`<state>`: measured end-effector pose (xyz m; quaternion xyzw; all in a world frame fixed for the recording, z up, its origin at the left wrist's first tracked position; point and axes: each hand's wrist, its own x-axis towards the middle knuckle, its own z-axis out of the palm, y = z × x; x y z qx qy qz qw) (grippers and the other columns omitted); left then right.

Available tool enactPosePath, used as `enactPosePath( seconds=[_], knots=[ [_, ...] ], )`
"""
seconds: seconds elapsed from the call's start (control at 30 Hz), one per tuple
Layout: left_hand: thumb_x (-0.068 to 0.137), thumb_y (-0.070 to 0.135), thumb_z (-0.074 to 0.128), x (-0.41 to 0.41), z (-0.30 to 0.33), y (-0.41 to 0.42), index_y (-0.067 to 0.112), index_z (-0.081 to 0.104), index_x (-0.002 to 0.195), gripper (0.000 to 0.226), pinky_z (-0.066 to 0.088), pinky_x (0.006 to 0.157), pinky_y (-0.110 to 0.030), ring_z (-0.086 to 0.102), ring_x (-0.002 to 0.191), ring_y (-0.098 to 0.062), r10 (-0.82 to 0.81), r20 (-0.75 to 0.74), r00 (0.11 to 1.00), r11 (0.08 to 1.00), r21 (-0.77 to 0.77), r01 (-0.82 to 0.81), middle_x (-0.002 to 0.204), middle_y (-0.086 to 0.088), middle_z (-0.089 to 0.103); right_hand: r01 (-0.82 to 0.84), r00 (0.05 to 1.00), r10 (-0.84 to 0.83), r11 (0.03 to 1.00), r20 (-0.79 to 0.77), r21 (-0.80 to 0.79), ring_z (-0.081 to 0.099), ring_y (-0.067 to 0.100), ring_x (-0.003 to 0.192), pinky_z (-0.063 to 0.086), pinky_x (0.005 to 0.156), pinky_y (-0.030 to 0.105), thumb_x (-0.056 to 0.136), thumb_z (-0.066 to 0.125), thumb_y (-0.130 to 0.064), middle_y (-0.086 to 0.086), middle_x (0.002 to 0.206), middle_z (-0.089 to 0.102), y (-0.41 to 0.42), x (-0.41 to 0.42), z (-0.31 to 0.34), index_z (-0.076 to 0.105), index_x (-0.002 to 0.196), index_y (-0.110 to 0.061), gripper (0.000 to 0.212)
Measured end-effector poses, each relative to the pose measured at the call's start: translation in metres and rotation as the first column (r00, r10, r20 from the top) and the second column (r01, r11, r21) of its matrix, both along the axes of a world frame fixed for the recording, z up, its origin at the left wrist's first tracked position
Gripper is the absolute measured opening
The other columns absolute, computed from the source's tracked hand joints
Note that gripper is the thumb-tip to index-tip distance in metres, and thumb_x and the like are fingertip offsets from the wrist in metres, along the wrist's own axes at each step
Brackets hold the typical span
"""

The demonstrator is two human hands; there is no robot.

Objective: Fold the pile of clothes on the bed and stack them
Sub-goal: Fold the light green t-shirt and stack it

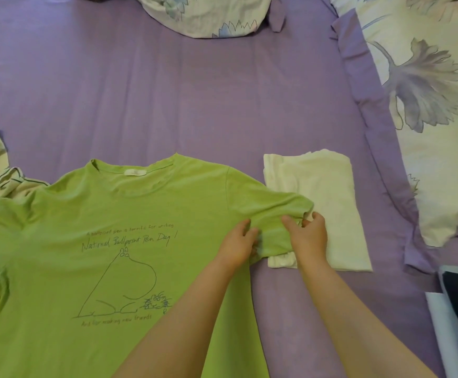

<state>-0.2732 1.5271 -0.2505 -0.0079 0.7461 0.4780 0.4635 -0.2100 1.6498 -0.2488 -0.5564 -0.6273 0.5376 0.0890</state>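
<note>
Green T-shirt sleeve under both hands.

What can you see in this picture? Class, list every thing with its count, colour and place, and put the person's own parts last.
T-shirt: one, green with a line drawing, spread flat near the viewer.
Folded garment: one, white, right of the T-shirt, partly under its sleeve.
Bed sheet: one, purple, under everything.
Floral bedding: white and purple, along the right side.
Floral pillow: one, top edge.
Striped cloth: crumpled, left edge.
Left hand: one, grip on the sleeve.
Right hand: one, grip on the sleeve's end.
</note>
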Motion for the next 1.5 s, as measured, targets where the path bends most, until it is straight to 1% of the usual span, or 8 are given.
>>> enactPosePath(
  seconds=[0.13, 0.23, 0.43, 0.6, 0.83, 1.03, 1.2, 1.5],
  knots=[
    [0.102, 0.026, 0.043, -0.016, 0.004, -0.002, 0.012, 0.057, 0.107, 0.021, 0.044, 0.059, -0.025, 0.050, 0.065, -0.012, 0.257, 0.007, 0.966, 0.964, 0.066, -0.257, 0.081, -0.001, 0.055, -0.043, 0.991, 0.053, 0.996, -0.122, 0.076, 0.058, 0.020, 0.099, 0.044, 0.081, 0.021, 0.081, 0.060, 0.004, 0.000, 0.111, 0.057, -0.011, -0.010, 0.007, 0.042, 0.129, -0.010, 0.054],
    [0.100, 0.046, 0.037, -0.036, 0.011, -0.019, 0.012, 0.057, 0.109, 0.040, 0.050, 0.066, -0.032, 0.059, 0.076, -0.018, 0.394, 0.326, 0.860, 0.879, 0.141, -0.456, 0.093, -0.004, 0.061, -0.277, 0.942, 0.302, 0.947, -0.148, 0.164, 0.048, 0.005, 0.103, 0.034, 0.075, 0.004, 0.084, 0.054, 0.003, -0.011, 0.118, 0.047, -0.036, -0.027, 0.018, 0.028, 0.146, -0.017, 0.070],
    [0.088, 0.074, 0.026, -0.075, 0.002, -0.083, 0.015, 0.065, 0.115, 0.075, 0.054, 0.075, -0.036, 0.068, 0.091, -0.022, 0.385, 0.482, 0.787, 0.796, 0.257, -0.548, 0.100, -0.006, 0.072, -0.842, 0.497, 0.867, 0.474, 0.031, 0.257, 0.040, 0.008, 0.129, 0.033, 0.108, 0.026, 0.091, 0.054, -0.021, -0.009, 0.157, 0.016, -0.106, -0.055, 0.023, 0.014, 0.151, -0.029, 0.072],
    [0.088, 0.032, 0.067, -0.079, -0.003, -0.104, 0.023, 0.054, 0.128, 0.043, 0.055, 0.078, -0.038, 0.066, 0.099, -0.022, 0.272, 0.208, 0.940, 0.941, 0.144, -0.305, 0.114, -0.002, 0.067, -0.747, 0.658, 0.711, 0.575, 0.249, 0.334, 0.028, 0.015, 0.139, 0.029, 0.109, 0.027, 0.098, 0.038, -0.010, -0.002, 0.156, 0.024, -0.112, -0.049, 0.003, 0.031, 0.147, -0.018, 0.051],
    [0.091, -0.002, 0.038, -0.072, 0.004, -0.105, 0.021, 0.025, 0.148, 0.063, 0.043, 0.084, -0.029, 0.055, 0.103, -0.021, 0.059, -0.346, 0.936, 0.996, -0.042, -0.079, 0.131, -0.002, 0.052, -0.903, 0.424, 0.655, 0.359, 0.626, 0.236, 0.007, 0.022, 0.146, 0.019, 0.114, 0.041, 0.098, 0.039, -0.043, 0.005, 0.160, 0.003, -0.112, -0.059, -0.011, 0.004, 0.152, -0.028, 0.066],
    [0.101, 0.014, 0.037, -0.081, 0.004, -0.160, 0.020, 0.019, 0.150, 0.053, 0.054, 0.082, -0.049, 0.068, 0.081, -0.026, 0.208, -0.317, 0.925, 0.963, -0.100, -0.251, 0.090, 0.005, 0.058, -0.958, 0.229, 0.524, 0.271, 0.821, 0.094, -0.001, 0.042, 0.144, 0.002, 0.112, 0.060, 0.085, 0.023, -0.076, 0.024, 0.157, -0.005, -0.136, -0.081, -0.015, -0.009, 0.150, -0.036, 0.083],
    [0.098, 0.013, 0.042, -0.087, 0.005, -0.225, 0.015, 0.030, 0.147, 0.051, 0.044, 0.101, -0.045, 0.056, 0.118, -0.029, 0.135, -0.295, 0.946, 0.950, -0.233, -0.208, 0.134, -0.012, 0.054, -0.987, 0.132, 0.594, 0.151, 0.794, 0.051, -0.014, 0.038, 0.144, 0.001, 0.114, 0.057, 0.092, 0.029, -0.065, 0.016, 0.158, -0.015, -0.176, -0.097, -0.009, -0.011, 0.150, -0.029, 0.079],
    [0.096, 0.015, 0.047, -0.117, 0.035, -0.348, 0.013, 0.048, 0.136, 0.040, 0.046, 0.092, -0.034, 0.059, 0.105, -0.023, 0.254, -0.356, 0.899, 0.866, -0.330, -0.375, 0.118, -0.009, 0.062, -0.992, 0.124, 0.750, 0.095, 0.649, 0.080, 0.003, 0.028, 0.147, 0.010, 0.118, 0.047, 0.098, 0.037, -0.042, 0.005, 0.160, 0.009, -0.301, -0.143, 0.011, 0.009, 0.152, -0.023, 0.063]
  ],
)
